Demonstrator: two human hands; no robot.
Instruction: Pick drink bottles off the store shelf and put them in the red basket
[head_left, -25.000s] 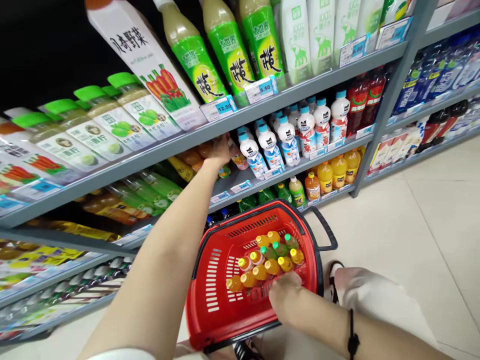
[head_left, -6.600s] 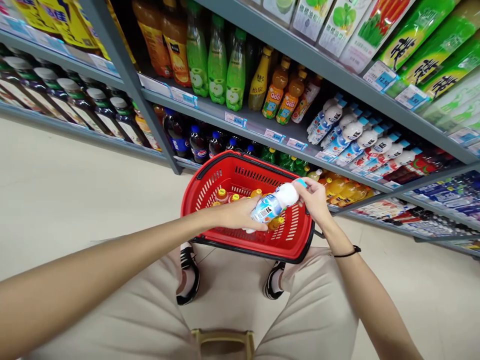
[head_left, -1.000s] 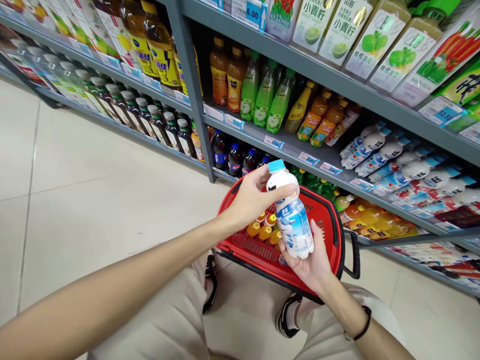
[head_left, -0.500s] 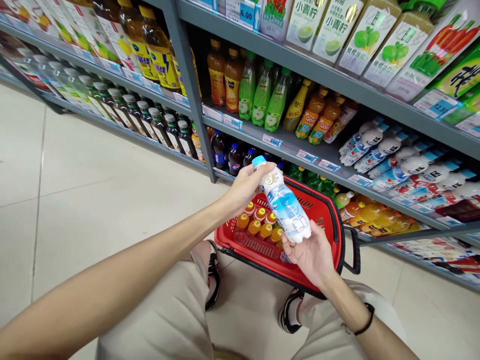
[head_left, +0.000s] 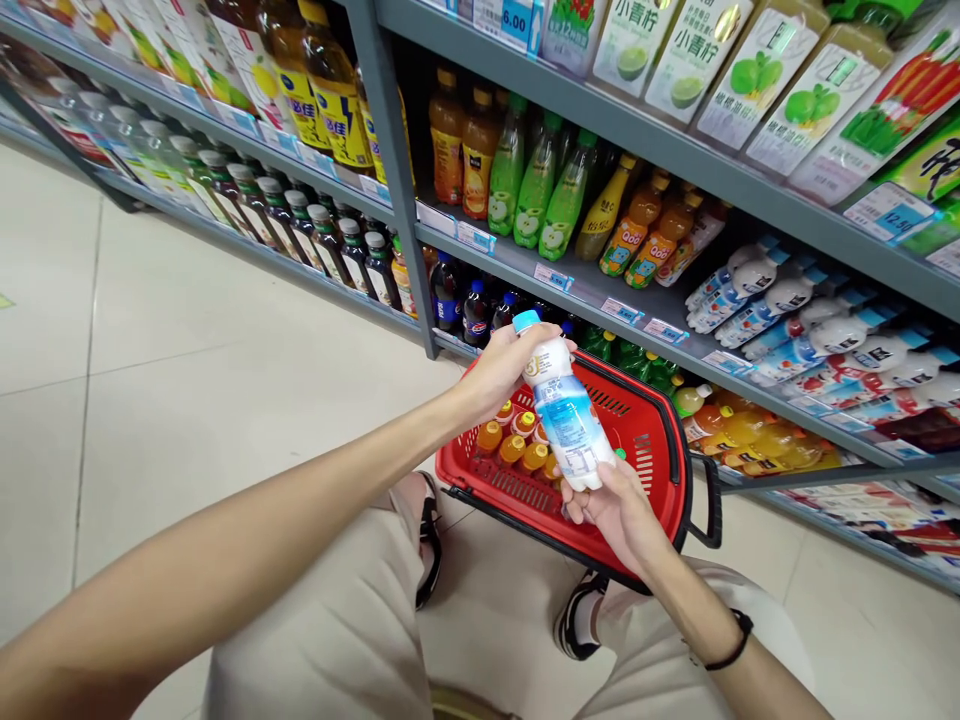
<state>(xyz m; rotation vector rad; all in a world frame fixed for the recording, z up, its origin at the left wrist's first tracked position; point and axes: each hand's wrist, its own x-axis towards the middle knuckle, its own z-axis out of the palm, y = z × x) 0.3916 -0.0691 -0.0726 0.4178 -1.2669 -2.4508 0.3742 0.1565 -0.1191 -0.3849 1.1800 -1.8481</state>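
Observation:
Between my two hands, above a red shopping basket, is a white and blue plastic drink bottle with a light blue cap. It tilts, cap up and to the left. My left hand is wrapped round its neck just below the cap. At its base, my right hand grips with thumb and fingers. Inside the basket lie several small bottles of orange drink, partly covered by the held bottle. A green cap shows to the right of the bottle.
Grey shelves of drinks run along the far side. Similar white and blue bottles lie on their sides at the right. Green bottles stand mid-shelf. The basket's black handle sticks out right. My shoes are on the tiled floor.
The bottle has turned in my hands, so more of its printed back label shows, and it stands a little steeper. My right hand has shifted slightly left with its base.

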